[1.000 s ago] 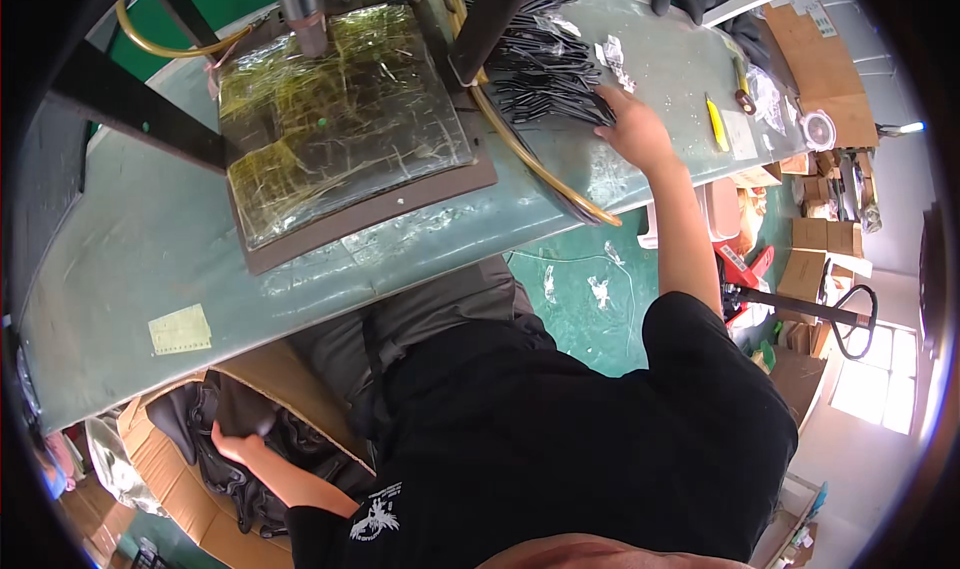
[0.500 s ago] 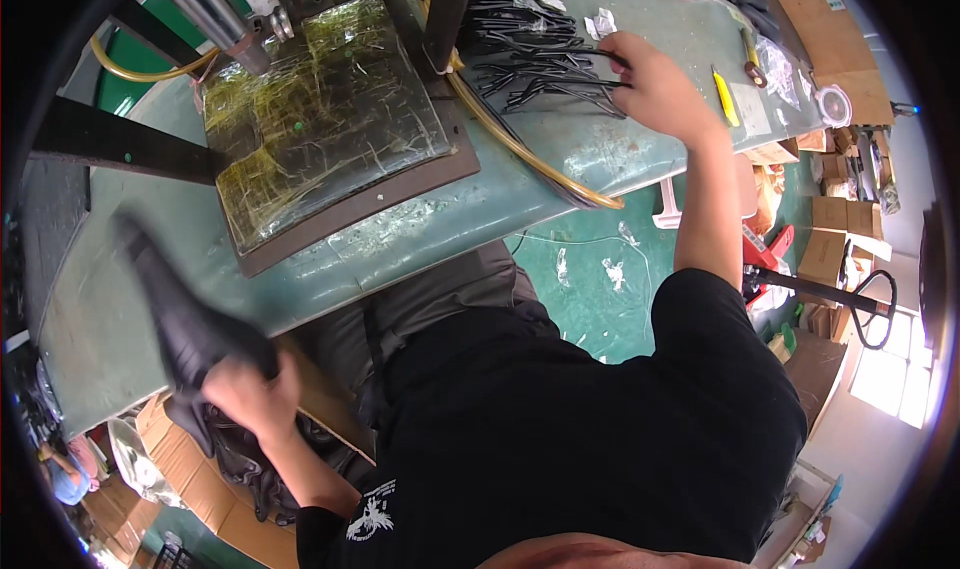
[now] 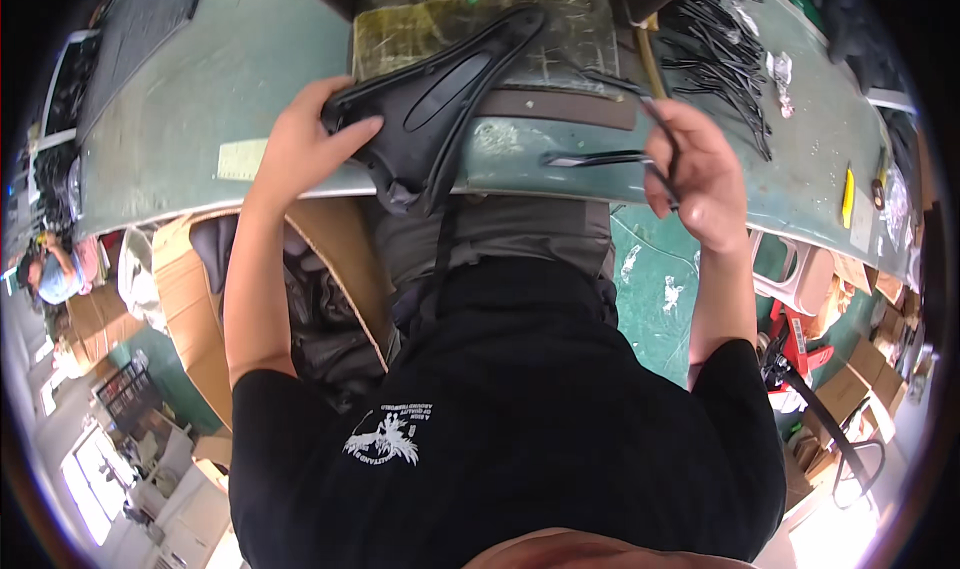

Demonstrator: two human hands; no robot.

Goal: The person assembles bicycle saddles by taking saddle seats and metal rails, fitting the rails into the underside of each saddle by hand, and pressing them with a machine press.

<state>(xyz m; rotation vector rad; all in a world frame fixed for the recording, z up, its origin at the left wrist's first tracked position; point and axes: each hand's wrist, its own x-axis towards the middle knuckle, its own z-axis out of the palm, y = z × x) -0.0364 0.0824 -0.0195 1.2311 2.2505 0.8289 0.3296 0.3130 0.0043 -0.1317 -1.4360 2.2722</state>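
My left hand [image 3: 300, 144] grips the wide rear end of a black saddle-shaped plastic shell [image 3: 440, 94]. The shell lies across the near edge of the green table [image 3: 190, 119], its narrow nose pointing up onto a scratched yellowish pad [image 3: 560, 9]. My right hand [image 3: 700, 169] is closed on a bent black metal rail [image 3: 600, 157] that sticks out to the left, just right of the shell and apart from it. A heap of similar black rails [image 3: 725, 39] lies on the table behind my right hand.
A cardboard box [image 3: 190, 299] with more black shells stands at my left below the table. A yellow tool [image 3: 848, 194] lies at the table's right end. More boxes and a red cart [image 3: 800, 349] crowd the right floor. Another person [image 3: 55, 269] is far left.
My left hand has raised a black shell from the box onto the table edge. My right hand has left the rail heap and come nearer, holding one rail.
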